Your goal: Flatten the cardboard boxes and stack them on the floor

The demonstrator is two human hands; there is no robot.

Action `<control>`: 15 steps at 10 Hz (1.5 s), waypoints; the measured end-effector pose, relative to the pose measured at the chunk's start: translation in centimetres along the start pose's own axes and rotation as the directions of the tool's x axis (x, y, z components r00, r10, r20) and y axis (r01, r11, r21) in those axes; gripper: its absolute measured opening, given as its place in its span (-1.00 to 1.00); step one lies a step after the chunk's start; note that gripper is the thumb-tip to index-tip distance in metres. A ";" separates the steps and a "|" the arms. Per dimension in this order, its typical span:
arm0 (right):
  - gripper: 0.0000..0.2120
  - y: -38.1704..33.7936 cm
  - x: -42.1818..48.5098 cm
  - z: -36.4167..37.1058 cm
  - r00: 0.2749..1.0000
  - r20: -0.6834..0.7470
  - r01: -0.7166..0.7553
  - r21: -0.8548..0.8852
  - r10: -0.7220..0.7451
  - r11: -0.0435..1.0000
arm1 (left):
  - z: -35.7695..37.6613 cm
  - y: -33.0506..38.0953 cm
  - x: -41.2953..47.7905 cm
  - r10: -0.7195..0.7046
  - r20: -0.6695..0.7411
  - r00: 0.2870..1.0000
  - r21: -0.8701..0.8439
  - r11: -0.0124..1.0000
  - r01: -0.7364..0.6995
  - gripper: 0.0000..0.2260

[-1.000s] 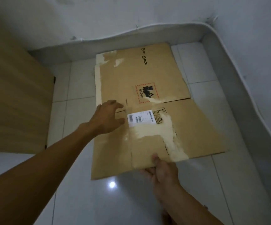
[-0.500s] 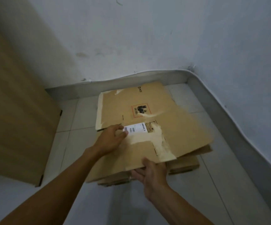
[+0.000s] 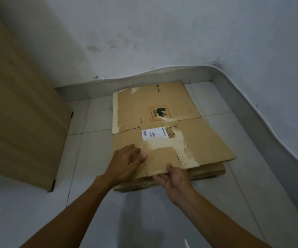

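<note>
A flattened brown cardboard box [image 3: 203,140] with a white shipping label [image 3: 153,134] and torn pale patches lies on top of a low stack of flattened boxes [image 3: 207,171] on the white tiled floor. My left hand [image 3: 126,162] rests palm down on the top box near its front left part, fingers spread. My right hand [image 3: 175,178] grips the front edge of that top box, thumb on top and fingers underneath. The lower sheets show only along the front edge.
A wooden panel [image 3: 19,113] stands at the left, close to the stack. White walls meet in a corner behind and to the right, with a grey skirting [image 3: 242,104] along the floor. Bare floor tiles [image 3: 91,119] lie left, right and in front of the stack.
The top box has come down from a raised tilt to lie nearly flat on the stack. My left hand slid from near the label toward the front left; my right hand keeps hold of the front edge.
</note>
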State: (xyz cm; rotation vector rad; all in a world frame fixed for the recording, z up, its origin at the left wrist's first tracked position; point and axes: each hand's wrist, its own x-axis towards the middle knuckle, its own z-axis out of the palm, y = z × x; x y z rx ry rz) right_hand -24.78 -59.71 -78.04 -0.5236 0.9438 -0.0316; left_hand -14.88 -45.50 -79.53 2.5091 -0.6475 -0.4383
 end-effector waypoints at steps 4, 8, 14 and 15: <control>-0.69 0.3 0.5 -0.6 0.991 0.008 -0.130 -0.184 0.134 0.974 | 1.9 -2.5 -1.1 0.206 0.123 0.971 0.423 0.874 -0.238 -0.03; -0.84 1.7 1.5 -5.9 0.816 0.324 0.400 -0.914 -0.479 0.063 | 7.3 -2.8 0.0 0.048 0.214 0.976 0.466 0.873 -0.145 0.03; -0.22 -5.4 5.6 -8.6 0.861 0.507 0.333 -0.522 0.028 -0.785 | 7.1 -3.6 1.0 -0.002 0.373 0.928 0.507 0.838 -0.202 -0.05; -0.25 -6.3 4.5 -6.7 0.873 0.479 0.360 -0.506 0.092 -0.784 | 4.8 -2.0 0.6 -0.019 0.374 0.927 0.474 0.863 -0.174 0.13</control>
